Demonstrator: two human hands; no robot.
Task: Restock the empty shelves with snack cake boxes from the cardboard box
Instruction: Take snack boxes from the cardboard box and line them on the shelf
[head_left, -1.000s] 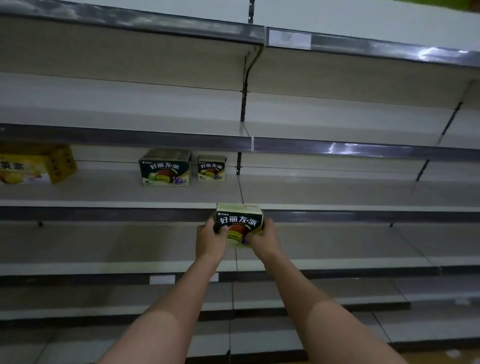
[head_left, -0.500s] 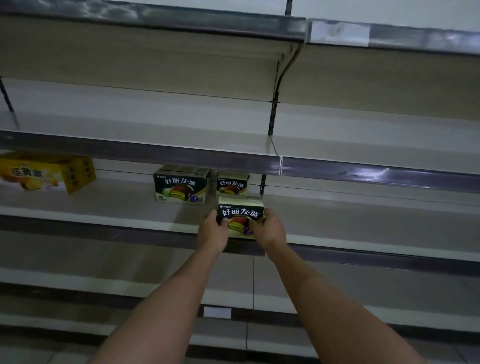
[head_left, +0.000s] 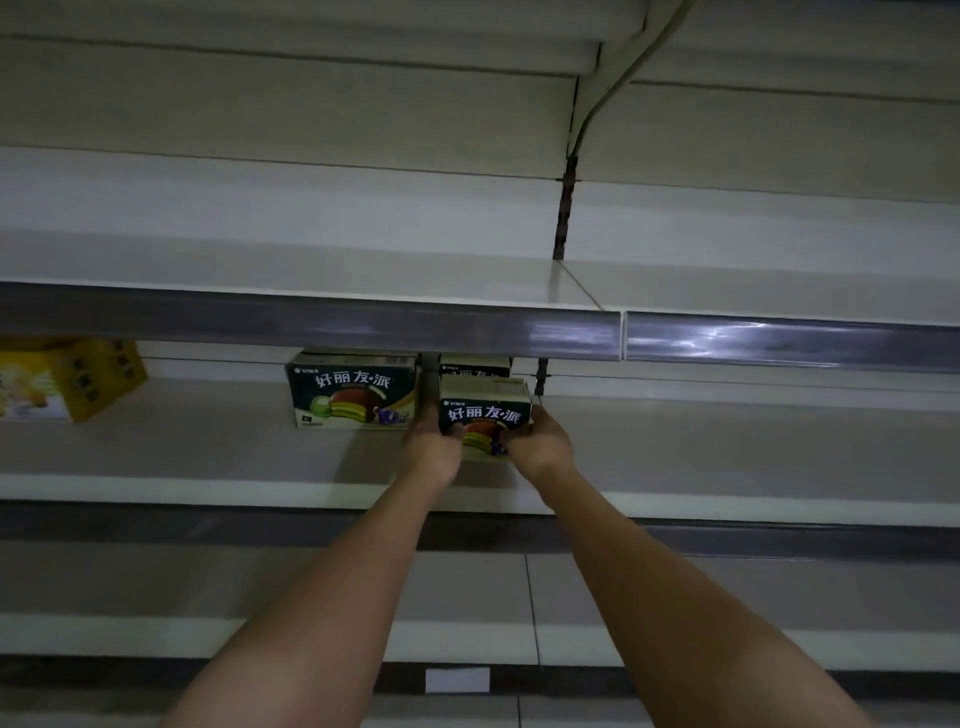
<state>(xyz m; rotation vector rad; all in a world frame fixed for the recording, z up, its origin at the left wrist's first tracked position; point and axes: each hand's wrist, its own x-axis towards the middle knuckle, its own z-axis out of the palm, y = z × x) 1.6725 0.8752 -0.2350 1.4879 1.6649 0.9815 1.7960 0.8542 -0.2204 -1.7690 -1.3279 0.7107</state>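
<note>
1. Dim shelf (head_left: 208, 457), mostly bare; large snack cake box (head_left: 353, 395) as landmark.
2. Left hand (head_left: 434, 447) and right hand (head_left: 540, 447) clasp small box (head_left: 485, 415), just right of landmark.
3. Likely light, stiff carton; grip side walls.

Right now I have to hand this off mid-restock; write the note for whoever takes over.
Left hand and right hand: both grip the sides of one dark green snack cake box, held over the middle shelf, in front of a partly hidden matching box.
Done: that box and a wider green box stand at the back of this shelf; a yellow box sits far left.
Left: set this box down, release, then fill the other shelves. The cardboard box is out of view.
</note>
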